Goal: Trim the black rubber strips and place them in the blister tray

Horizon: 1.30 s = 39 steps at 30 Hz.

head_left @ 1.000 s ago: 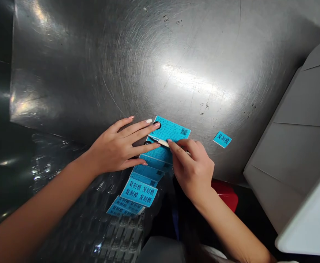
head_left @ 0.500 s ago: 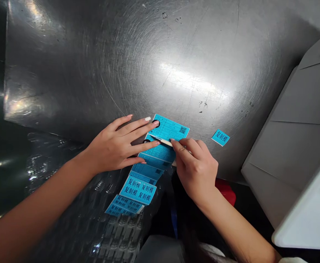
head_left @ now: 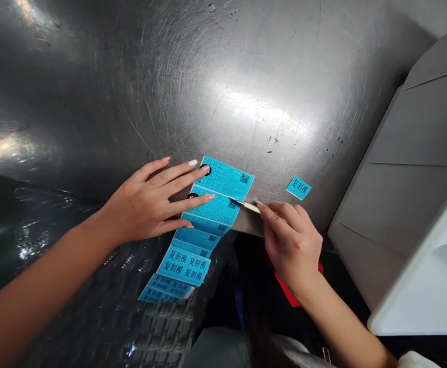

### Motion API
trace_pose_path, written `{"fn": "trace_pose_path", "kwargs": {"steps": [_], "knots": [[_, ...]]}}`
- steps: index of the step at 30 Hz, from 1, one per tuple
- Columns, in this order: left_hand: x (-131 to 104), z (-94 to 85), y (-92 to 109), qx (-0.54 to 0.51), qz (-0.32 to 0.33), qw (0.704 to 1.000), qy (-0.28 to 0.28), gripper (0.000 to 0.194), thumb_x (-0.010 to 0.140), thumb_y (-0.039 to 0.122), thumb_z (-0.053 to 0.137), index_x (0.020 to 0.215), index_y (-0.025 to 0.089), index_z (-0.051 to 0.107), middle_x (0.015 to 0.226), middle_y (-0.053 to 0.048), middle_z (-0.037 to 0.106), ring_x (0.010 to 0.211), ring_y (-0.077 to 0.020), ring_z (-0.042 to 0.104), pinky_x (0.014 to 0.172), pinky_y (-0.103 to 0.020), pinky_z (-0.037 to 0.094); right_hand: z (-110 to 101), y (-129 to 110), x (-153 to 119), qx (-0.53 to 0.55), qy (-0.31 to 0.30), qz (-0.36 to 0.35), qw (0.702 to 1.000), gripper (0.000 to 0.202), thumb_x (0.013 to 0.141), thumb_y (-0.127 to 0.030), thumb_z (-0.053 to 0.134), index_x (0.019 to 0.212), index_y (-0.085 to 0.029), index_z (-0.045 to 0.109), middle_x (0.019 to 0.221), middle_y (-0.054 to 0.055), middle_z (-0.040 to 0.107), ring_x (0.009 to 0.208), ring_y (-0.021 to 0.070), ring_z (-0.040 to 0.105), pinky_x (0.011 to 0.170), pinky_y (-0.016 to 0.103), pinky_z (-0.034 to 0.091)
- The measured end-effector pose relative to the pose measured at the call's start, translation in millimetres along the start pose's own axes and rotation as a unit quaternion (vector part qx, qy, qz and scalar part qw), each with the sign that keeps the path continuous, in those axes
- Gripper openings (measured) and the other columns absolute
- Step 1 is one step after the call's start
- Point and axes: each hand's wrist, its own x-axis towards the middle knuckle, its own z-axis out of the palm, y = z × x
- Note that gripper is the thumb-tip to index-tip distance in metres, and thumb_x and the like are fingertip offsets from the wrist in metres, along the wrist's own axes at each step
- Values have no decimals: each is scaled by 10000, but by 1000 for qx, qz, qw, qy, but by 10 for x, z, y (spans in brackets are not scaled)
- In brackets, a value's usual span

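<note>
My hands: two, the left (head_left: 142, 204) with five fingertips showing, the right (head_left: 294, 240).
White-painted nail (head_left: 193, 163): one, on my left ring finger.
Slim pointed tool (head_left: 250, 206): one, between my right fingers.
Loose blue label (head_left: 299, 188): one, just beyond my right fingers, apart from them.
Black round marks (head_left: 192, 196): two, one partly under my left middle fingertip, one beside my left index finger.
Square codes (head_left: 245, 178): five I can make out, all to the right of my left fingertips.
Large-lettered prints (head_left: 184, 265): four on the bright panel below my left thumb; those on the shaded folds farther down are too hidden for me to count.
</note>
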Motion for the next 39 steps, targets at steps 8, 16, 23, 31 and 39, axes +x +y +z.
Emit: {"fn": "trace_pose_path", "kwargs": {"steps": [8,16,23,31,39], "knots": [[-8,14,6,-17,-33,999,-36,471,876,446,631,1318,312,544,1553,-30,383,1427,-305,356,1142,-601,252,-79,239,-265,67,20,40,997,273,880,-53,573,1106,-176,666,934,68,671,803,183,591,676,318,494],[4,-4,56,42,2,999,-13,569,877,441,639,1410,375,448,1632,-49,186,1446,-311,315,1150,-562,245,85,-110,-289,183,30,34,982,349,859,-180,650,1204,-166,597,1020,105,663,892,192,647,712,290,541],[94,-3,221,71,-103,990,67,673,838,506,653,1454,349,433,1628,-90,175,1430,-353,332,1157,-544,243,271,-299,-265,74,-73,8,995,482,979,-289,479,1450,-192,449,1482,80,478,819,140,692,625,241,548],[-112,3,362,101,-371,892,235,700,839,409,640,1443,109,452,1510,-218,364,1408,-387,315,1137,-571,245,43,-154,8,34,-60,147,987,623,902,-249,514,1504,-180,368,1557,76,338,865,202,708,494,278,549],[-318,515,1261,-175,-587,700,367,809,642,481,782,1295,162,426,1222,-148,550,1113,-287,562,994,-489,455,-331,-36,58,134,45,241,960,515,904,-167,457,1419,-165,477,1525,110,417,1132,255,650,736,338,614]]}}
